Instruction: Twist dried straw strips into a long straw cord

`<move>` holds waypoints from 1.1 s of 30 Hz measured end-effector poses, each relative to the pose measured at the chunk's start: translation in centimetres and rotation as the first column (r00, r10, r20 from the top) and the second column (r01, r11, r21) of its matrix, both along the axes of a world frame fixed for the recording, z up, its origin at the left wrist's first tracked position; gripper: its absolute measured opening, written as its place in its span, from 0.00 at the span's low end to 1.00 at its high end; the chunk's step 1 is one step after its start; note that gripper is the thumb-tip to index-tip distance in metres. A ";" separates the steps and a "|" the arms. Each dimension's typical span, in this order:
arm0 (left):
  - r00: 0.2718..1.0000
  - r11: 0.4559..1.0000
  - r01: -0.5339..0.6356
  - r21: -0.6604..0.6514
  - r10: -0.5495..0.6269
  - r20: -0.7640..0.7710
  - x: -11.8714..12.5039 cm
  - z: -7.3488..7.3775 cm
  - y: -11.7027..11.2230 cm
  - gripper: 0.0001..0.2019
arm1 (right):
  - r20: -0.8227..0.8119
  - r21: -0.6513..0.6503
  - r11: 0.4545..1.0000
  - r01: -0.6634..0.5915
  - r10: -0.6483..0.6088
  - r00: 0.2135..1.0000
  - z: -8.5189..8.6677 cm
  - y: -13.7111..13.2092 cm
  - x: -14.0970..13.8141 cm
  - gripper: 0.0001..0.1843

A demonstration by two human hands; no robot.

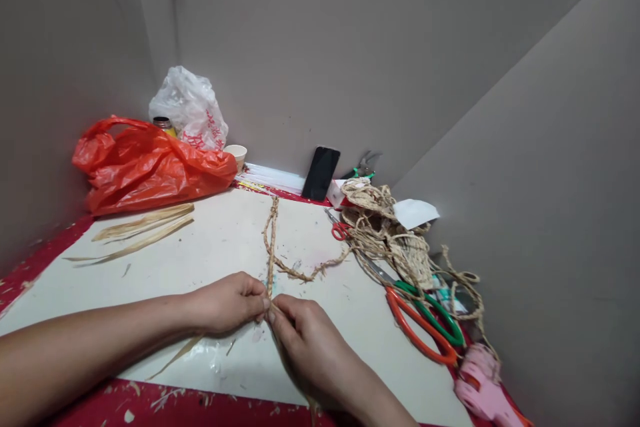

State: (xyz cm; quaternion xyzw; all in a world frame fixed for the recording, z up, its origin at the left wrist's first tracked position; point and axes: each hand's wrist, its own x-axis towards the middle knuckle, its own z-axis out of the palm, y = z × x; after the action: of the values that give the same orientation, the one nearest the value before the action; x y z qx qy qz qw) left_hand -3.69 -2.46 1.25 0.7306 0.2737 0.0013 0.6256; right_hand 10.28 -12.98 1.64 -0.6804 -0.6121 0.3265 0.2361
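A thin braided straw rope [271,240] runs from the back of the white work board [220,240] toward me, with a side loop curling right. My left hand [227,302] pinches the near end of the braid, fingers closed on it. My right hand [305,343] meets it from the right, fingers closed on loose straw strands that trail toward me under the palm. Both hands touch at the braid's end, near the board's front edge.
Loose straw strips [140,230] lie at the left. A red plastic bag [145,163] and a white bag [190,107] sit at the back left, a black phone [321,173] leans on the wall. Tangled braided rope [385,230], large scissors [423,317] and a pink tool [483,383] crowd the right.
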 end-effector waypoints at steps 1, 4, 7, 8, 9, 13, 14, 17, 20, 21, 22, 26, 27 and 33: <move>1.000 1.000 -0.008 0.005 0.008 0.002 -0.1 -0.1 0.0 0.11 | 0.016 -0.001 1.000 -0.013 0.013 1.000 0.1 -0.1 0.1 0.15; 0.999 0.999 -0.036 0.035 0.036 0.001 -0.3 -0.5 -0.2 0.13 | 0.052 -0.008 1.000 -0.029 0.030 0.998 0.5 -0.3 0.7 0.16; 0.998 0.996 -0.065 0.067 0.065 0.012 -0.5 -0.8 -0.5 0.14 | 0.048 -0.034 0.999 0.010 -0.009 0.999 1.0 -0.6 1.1 0.16; 0.997 0.995 -0.075 0.070 0.074 0.019 -0.5 -0.8 -0.6 0.14 | 0.010 -0.052 0.999 0.013 -0.012 1.000 1.1 -0.6 1.0 0.16; 0.996 0.994 -0.084 0.067 0.082 0.030 -0.4 -0.8 -0.8 0.13 | -0.044 -0.070 0.997 0.010 -0.013 0.999 1.1 -0.6 0.7 0.16; 0.989 0.993 -0.097 -0.059 0.103 0.103 -0.3 -0.8 -1.2 0.13 | -0.243 -0.096 0.995 0.013 -0.036 0.969 0.4 -0.5 -1.2 0.16; 0.986 0.989 -0.101 -0.108 0.114 0.122 -0.3 -0.9 -1.3 0.13 | -0.241 -0.081 0.996 0.034 -0.053 0.969 0.0 -0.6 -1.7 0.16; 0.974 0.971 -0.140 -0.196 0.171 0.147 -0.3 -1.0 -1.6 0.12 | -0.126 -0.015 0.996 0.092 -0.093 0.988 -0.8 -0.7 -2.9 0.17; 0.961 0.949 -0.190 -0.251 0.232 0.150 -0.3 -1.2 -1.9 0.14 | 0.034 0.019 0.995 0.100 -0.101 0.994 -0.8 -1.0 -3.2 0.16; 0.959 0.942 -0.195 -0.272 0.242 0.150 -0.3 -1.2 -2.0 0.15 | 0.085 0.022 0.995 0.094 -0.095 0.992 -0.6 -1.1 -3.2 0.15; 0.957 0.938 -0.202 -0.283 0.250 0.147 -0.3 -1.3 -2.1 0.16 | 0.139 0.023 0.996 0.084 -0.087 0.987 -0.5 -1.2 -3.2 0.14; 0.956 0.946 -0.228 -0.231 0.262 0.129 -0.3 -1.3 -2.4 0.16 | 0.379 -0.013 1.000 0.012 -0.006 0.926 0.1 -1.3 -3.6 0.14; 0.957 0.949 -0.227 -0.218 0.259 0.129 -0.3 -1.3 -2.5 0.16 | 0.426 -0.025 0.999 -0.029 0.037 0.904 0.1 -1.4 -3.8 0.15; 0.966 0.950 -0.224 -0.216 0.245 0.077 -0.5 -0.9 -2.4 0.16 | 0.149 0.083 0.962 -0.261 0.247 0.958 1.5 -2.7 -4.0 0.11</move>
State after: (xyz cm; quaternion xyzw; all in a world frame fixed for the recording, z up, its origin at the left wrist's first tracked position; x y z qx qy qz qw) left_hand -4.15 -4.90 0.34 0.6232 0.3247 0.0849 0.7064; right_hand 6.31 -15.73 3.10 -0.6041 -0.7250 0.2749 0.1839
